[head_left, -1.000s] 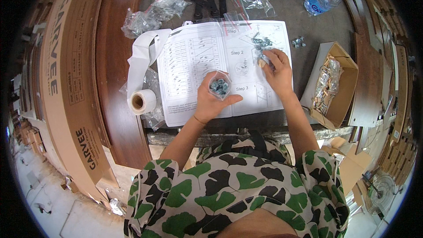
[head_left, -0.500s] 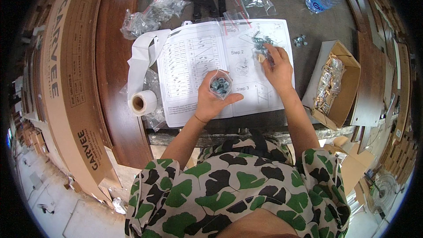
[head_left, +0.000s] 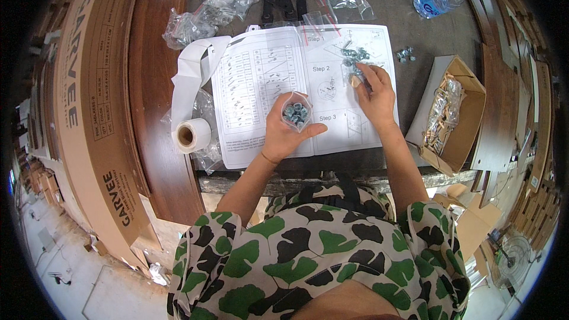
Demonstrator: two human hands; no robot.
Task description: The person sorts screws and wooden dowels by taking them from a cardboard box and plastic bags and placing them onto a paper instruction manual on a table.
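Note:
My left hand (head_left: 286, 133) is wrapped round a small clear plastic bag (head_left: 307, 123), its mouth facing up. Several short, round, silvery metal fittings (head_left: 296, 112) lie inside it. Over the right page of an open instruction booklet (head_left: 267, 121), my right hand (head_left: 376, 96) reaches to a loose pile of similar fittings (head_left: 355, 54). Its index finger is at the pile's near edge, with the thumb apart from it. Something beige (head_left: 355, 80) shows at the thumb tip; what it is I cannot make out. The booklet lies flat beneath both hands.
A label roll (head_left: 192, 135) stands left of the booklet. Bags of hardware (head_left: 210, 15), black bars (head_left: 283, 0) and a water bottle (head_left: 441, 0) lie at the back. To the right are more fittings (head_left: 405, 54) and an open carton (head_left: 468, 124). Long boards flank the table.
My right hand has shifted very slightly at the pile, its fingers still bent over the fittings. My left hand keeps the bag in nearly the same place.

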